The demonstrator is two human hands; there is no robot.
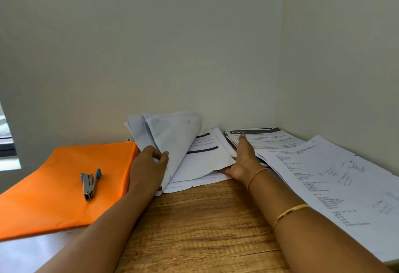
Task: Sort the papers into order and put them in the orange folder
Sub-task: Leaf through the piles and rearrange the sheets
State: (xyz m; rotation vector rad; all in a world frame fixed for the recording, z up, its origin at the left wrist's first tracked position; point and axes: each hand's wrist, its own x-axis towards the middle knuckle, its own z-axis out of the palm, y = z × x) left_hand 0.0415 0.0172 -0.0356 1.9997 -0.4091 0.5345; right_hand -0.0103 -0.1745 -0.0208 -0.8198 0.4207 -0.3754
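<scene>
Stapler: chrome body with blue ends, arms spread slightly apart, lying at left. Wooden table: brown, grain running crosswise. Back wall and side wall: plain off-white, meeting in a corner at right. Window edge: far left, dark frame.

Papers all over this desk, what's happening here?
A person is sorting printed papers at a wooden desk. The left hand grips a bunch of sheets curled up from the middle stack, showing the page underneath. The right hand lies flat, fingers straight, on the pile headed KITCHEN. More loose sheets are spread on the right. The orange folder lies shut on the left with a stapler on top.
</scene>
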